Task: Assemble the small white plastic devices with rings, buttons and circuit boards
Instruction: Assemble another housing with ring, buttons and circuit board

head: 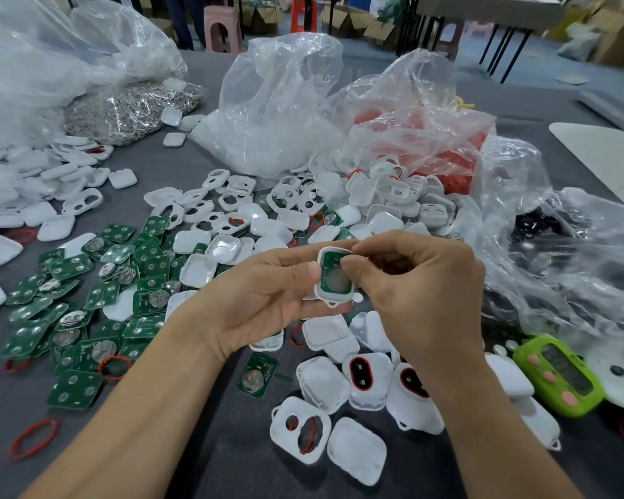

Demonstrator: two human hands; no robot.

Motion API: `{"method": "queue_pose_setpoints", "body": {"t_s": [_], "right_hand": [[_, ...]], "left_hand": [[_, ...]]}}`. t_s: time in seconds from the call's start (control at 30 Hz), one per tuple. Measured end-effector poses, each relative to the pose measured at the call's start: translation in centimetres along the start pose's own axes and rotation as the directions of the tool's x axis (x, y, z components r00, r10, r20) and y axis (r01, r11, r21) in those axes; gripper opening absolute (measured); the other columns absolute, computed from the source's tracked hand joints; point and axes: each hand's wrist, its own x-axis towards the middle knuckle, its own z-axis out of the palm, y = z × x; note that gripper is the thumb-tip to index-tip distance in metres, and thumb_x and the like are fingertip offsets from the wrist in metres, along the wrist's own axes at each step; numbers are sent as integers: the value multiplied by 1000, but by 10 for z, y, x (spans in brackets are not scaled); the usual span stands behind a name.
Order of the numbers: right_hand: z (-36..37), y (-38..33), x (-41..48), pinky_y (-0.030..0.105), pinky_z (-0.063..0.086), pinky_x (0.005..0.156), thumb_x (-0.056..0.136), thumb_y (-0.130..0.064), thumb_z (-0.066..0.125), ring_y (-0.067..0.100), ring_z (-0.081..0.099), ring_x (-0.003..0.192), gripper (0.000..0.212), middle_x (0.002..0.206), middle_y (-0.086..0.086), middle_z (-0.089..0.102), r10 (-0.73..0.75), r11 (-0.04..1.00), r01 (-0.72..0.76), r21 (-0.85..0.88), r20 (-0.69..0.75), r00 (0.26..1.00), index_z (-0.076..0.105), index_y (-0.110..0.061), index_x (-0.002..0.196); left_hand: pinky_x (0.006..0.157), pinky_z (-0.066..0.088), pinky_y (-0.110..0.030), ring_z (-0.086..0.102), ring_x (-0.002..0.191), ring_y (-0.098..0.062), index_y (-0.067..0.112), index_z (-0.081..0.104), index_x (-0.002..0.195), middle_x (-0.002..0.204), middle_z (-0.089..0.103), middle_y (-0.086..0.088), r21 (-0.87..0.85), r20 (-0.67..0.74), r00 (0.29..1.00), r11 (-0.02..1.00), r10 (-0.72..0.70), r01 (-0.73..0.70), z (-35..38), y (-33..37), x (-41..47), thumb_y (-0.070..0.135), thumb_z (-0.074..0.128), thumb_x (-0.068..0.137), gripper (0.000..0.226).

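My left hand (263, 300) holds a small white plastic shell (334, 297) upright at the middle of the view. A green circuit board (334, 273) with a round silver battery sits inside the shell. My right hand (418, 286) pinches the shell's upper right side, its thumb pressing on the board. Loose green circuit boards (87, 304) lie in a heap to the left. White shells (339, 210) are piled behind my hands. Red rings (33, 437) lie scattered on the table. Below my hands lie two shells with red rings and black buttons (366, 379).
Clear plastic bags stand at the back: one with metal rings (130, 109), one with white parts (267, 113), one with red parts (429, 138). A bag of black parts (541, 225) lies right. A green device (559, 376) rests at the right, on the grey table (231, 444).
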Motion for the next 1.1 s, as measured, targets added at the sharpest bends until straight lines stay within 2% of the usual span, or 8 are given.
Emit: {"method": "queue_pose_setpoints", "body": {"t_s": [0.1, 0.23, 0.4, 0.57, 0.7, 0.8, 0.93, 1.1], "right_hand": [[0, 2, 0, 26, 57, 57, 76, -20, 89, 8, 70, 61, 15, 66, -19, 72, 19, 1000, -19, 20, -7, 1000, 80, -31, 75], [-3, 7, 5, 17, 52, 55, 80, -15, 85, 4, 68, 57, 14, 64, -12, 73, 155, 979, -154, 133, 1, 988, 79, -25, 73], [-3, 9, 10, 17, 53, 60, 82, -1, 81, 10, 71, 65, 15, 76, 3, 78, 320, 850, -383, 361, 225, 920, 80, -15, 83], [0, 12, 9, 22, 57, 65, 85, -8, 79, 14, 75, 76, 19, 89, 5, 80, 394, 785, -513, 347, 359, 846, 78, -12, 104], [2, 12, 9, 30, 59, 64, 87, -6, 78, 17, 71, 71, 18, 89, 7, 79, 413, 781, -523, 342, 346, 843, 77, -10, 105], [4, 13, 9, 25, 55, 58, 87, -7, 77, 13, 66, 62, 16, 83, 6, 79, 416, 799, -511, 317, 322, 850, 77, -10, 103], [9, 15, 5, 23, 54, 55, 87, -14, 79, 12, 70, 61, 9, 81, 2, 79, 416, 824, -483, 297, 261, 871, 79, -17, 96], [21, 16, -2, 45, 63, 70, 71, -37, 73, 16, 71, 62, 14, 73, -6, 77, 388, 877, -416, 239, 155, 909, 80, -32, 83]], "left_hand": [[94, 58, -39, 67, 118, -29, 3, 61, 139, 133, 66, -17, -5, 12, 1000, 1000, 7, -7, 0, 1, 0, 18, 86, 80, 66], [94, 58, -37, 68, 118, -25, 7, 66, 135, 133, 68, -13, -17, 50, 998, 1000, 26, -25, 1, 2, -1, 16, 81, 84, 54], [99, 56, -39, 67, 120, -27, 9, 66, 136, 133, 67, -14, -8, 27, 999, 999, 47, -47, -1, 1, 0, 17, 83, 82, 57], [100, 55, -37, 65, 125, -26, 11, 65, 138, 140, 64, -11, -9, 81, 996, 999, 36, -36, -2, 1, 0, 14, 75, 90, 49], [101, 54, -37, 64, 126, -25, 12, 65, 138, 141, 64, -11, -2, 72, 997, 999, 38, -38, -4, 0, 1, 13, 73, 91, 48], [100, 54, -37, 64, 126, -26, 11, 66, 137, 141, 64, -12, -7, 46, 998, 999, 40, -40, -3, -1, 2, 8, 62, 94, 43], [97, 57, -38, 68, 119, -27, 10, 70, 132, 132, 69, -12, 9, -20, 999, 999, 51, -51, -1, -1, 2, 10, 62, 91, 41], [86, 61, -33, 72, 110, -26, 13, 78, 117, 122, 73, -15, 131, -177, 977, 987, 116, -94, 6, -5, 6, 0, 62, 87, 37]]}}
